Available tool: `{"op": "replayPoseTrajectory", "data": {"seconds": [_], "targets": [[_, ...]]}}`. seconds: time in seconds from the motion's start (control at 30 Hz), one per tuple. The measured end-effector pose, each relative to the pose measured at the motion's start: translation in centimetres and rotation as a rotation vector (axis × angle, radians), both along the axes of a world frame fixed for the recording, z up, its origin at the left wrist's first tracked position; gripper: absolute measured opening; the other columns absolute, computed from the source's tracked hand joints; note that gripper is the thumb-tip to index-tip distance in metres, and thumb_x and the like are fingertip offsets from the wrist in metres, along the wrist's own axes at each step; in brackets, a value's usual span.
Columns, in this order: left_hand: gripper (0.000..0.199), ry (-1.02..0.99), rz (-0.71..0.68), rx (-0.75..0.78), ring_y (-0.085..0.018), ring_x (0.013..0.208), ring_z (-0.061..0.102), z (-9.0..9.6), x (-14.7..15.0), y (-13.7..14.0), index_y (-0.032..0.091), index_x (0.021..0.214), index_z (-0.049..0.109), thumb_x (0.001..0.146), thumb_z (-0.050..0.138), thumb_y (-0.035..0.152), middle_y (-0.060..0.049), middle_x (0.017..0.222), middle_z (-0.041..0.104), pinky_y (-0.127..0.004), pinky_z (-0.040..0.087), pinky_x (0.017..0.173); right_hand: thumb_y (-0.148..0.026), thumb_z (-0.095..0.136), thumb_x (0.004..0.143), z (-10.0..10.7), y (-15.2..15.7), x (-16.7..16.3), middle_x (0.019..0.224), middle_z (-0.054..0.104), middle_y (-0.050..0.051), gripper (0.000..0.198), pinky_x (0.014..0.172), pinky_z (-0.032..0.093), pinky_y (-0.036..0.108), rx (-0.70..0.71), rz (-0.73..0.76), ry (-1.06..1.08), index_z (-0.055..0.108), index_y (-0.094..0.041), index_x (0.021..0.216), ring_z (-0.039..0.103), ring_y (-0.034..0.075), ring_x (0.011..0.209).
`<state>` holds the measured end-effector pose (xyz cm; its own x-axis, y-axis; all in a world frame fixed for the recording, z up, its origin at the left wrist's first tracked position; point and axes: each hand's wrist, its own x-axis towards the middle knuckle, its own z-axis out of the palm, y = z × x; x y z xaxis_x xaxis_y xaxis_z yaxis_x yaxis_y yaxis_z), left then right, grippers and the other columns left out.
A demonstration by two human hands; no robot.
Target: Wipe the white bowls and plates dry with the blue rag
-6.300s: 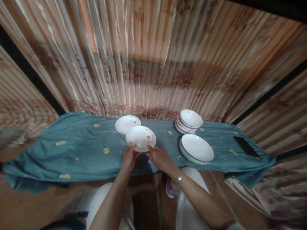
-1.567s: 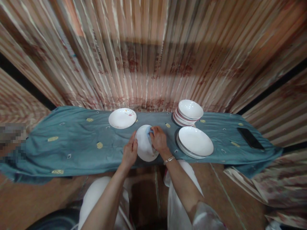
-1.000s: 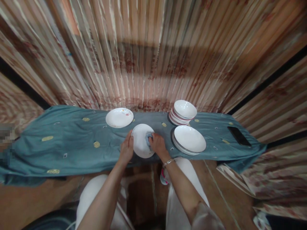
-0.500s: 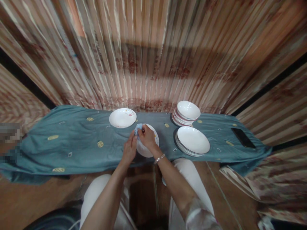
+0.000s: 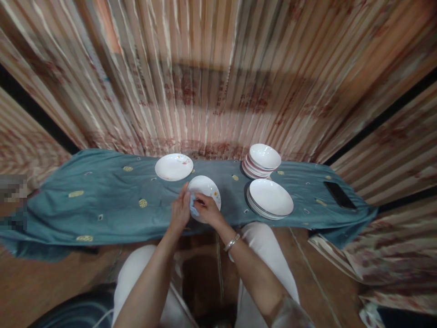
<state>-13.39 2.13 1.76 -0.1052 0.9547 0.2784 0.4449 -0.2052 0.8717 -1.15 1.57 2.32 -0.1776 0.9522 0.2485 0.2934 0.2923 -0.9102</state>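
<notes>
A white plate with a small flower pattern lies before me near the table's front edge. My left hand grips its left rim. In my right hand is a bunched light-blue cloth, pressed on the plate's left side close to my left fingers. The fingertips of my right hand are partly hidden by the cloth. Farther back and a little left, another flowered plate lies flat on the tablecloth.
A stack of white plates stands to the right, with stacked bowls behind it. A black phone lies at the right end of the green tablecloth. Pleated curtains hang behind the table. A person's blurred part shows at the far left.
My right hand has moved the cloth from the plate's upper left down along its left side. My left hand has shifted slightly left and stays at the rim.
</notes>
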Motion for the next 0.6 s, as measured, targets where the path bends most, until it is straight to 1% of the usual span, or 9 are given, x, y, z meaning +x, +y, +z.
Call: {"op": "replayPoseTrajectory", "data": {"seconds": [0.07,0.13,0.23,0.33,0.47,0.6], "targets": [[0.049,-0.016,0.0,0.005,-0.023,0.122,0.059,-0.1,-0.1,0.0,0.016,0.131,0.059,0.096,0.035,0.041,-0.01,0.132,0.064,-0.039,0.043,0.107,-0.011,0.048,0.078,-0.5,-0.7,0.3,0.079,0.069,-0.001,0.021,0.071,0.051,0.021,0.011,0.033,-0.017,0.066,-0.019,0.084,0.063,0.013,0.074],[0.048,-0.028,0.002,0.009,-0.023,0.123,0.059,0.0,-0.1,0.0,0.017,0.13,0.06,0.096,0.036,0.041,-0.009,0.131,0.064,-0.039,0.042,0.108,-0.009,0.048,0.077,-0.9,-1.6,0.7,0.086,0.071,0.0,0.025,0.074,0.052,0.023,0.032,0.061,-0.061,0.068,-0.018,0.09,0.065,0.014,0.078],[0.047,-0.031,-0.005,0.019,-0.023,0.124,0.058,0.2,-0.1,-0.1,0.017,0.129,0.061,0.096,0.038,0.041,-0.009,0.132,0.064,-0.038,0.041,0.109,-0.006,0.049,0.077,-1.3,-2.9,1.6,0.099,0.072,0.003,0.03,0.084,0.052,0.028,0.075,0.105,-0.155,0.068,-0.018,0.097,0.066,0.016,0.092],[0.048,-0.018,-0.014,0.015,-0.023,0.123,0.059,0.4,-0.1,-0.2,0.016,0.13,0.06,0.096,0.037,0.042,-0.009,0.133,0.063,-0.038,0.042,0.108,-0.004,0.051,0.079,-1.2,-3.7,2.9,0.104,0.072,0.005,0.03,0.092,0.05,0.031,0.109,0.156,-0.291,0.069,-0.018,0.099,0.066,0.017,0.098],[0.05,-0.005,-0.016,-0.002,-0.024,0.12,0.061,0.6,0.0,-0.3,0.017,0.131,0.06,0.097,0.035,0.044,-0.01,0.13,0.065,-0.04,0.044,0.106,-0.002,0.054,0.08,-1.4,-3.9,5.0,0.107,0.072,0.006,0.03,0.096,0.048,0.034,0.156,0.173,-0.507,0.069,-0.019,0.099,0.065,0.019,0.104],[0.051,0.016,-0.022,0.002,-0.024,0.121,0.061,0.8,0.1,-0.5,0.017,0.131,0.06,0.097,0.035,0.044,-0.01,0.132,0.064,-0.039,0.043,0.106,0.001,0.055,0.078,-2.1,-2.9,7.2,0.11,0.071,0.007,0.03,0.1,0.045,0.037,0.241,0.167,-0.687,0.067,-0.019,0.098,0.064,0.02,0.108]]}}
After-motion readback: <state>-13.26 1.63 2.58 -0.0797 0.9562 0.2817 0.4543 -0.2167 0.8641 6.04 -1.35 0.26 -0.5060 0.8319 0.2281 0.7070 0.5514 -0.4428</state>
